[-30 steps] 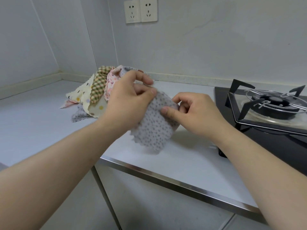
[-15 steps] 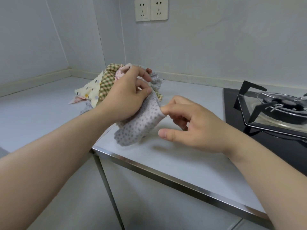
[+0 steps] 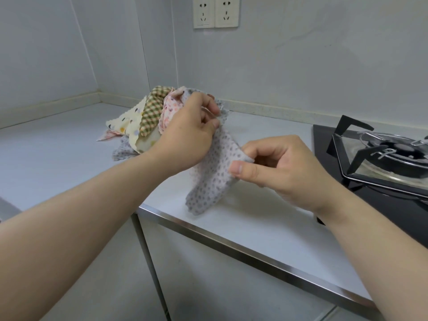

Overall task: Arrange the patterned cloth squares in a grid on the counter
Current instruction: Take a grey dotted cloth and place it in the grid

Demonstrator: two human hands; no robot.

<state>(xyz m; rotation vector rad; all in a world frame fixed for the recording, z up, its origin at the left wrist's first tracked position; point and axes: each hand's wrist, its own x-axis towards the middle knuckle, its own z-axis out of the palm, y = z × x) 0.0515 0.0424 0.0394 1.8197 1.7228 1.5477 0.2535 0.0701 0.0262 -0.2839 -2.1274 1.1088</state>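
Left hand (image 3: pixel 185 133) was raised above the counter (image 3: pixel 266 223), its fingers (image 3: pixel 209 105) curled shut around a bunch of patterned cloth squares (image 3: pixel 148 119). The bunch fanned out to the far left of those fingers: a green-and-tan checked square (image 3: pixel 151 112), a pink flowered one (image 3: pixel 170 107) just beside the knuckles, a cream one with coloured dots (image 3: pixel 126 127) farther out, and a grey-dotted edge drooping lowest, close to or on the counter; contact could not be told.

One grey dotted square (image 3: pixel 212 179) hung down from under the left fingers, sagging between the two hands. Its lower end reached near the counter's metal front edge (image 3: pixel 231 245), apparently touching the surface.

Right hand (image 3: pixel 280 167) sat just to the right of the left hand, a little nearer the camera. Its fingers (image 3: pixel 242 169) were pressed together, thumb against forefinger, pinching the right-hand edge of the grey dotted square. The remaining fingers were curled in under the palm.

No square lay flat on the counter. To the right of the right fingers, well apart, stood a black gas hob (image 3: pixel 382 163) with its pan support. A double wall socket (image 3: pixel 215 12) sat high on the wall beyond the left fingers.
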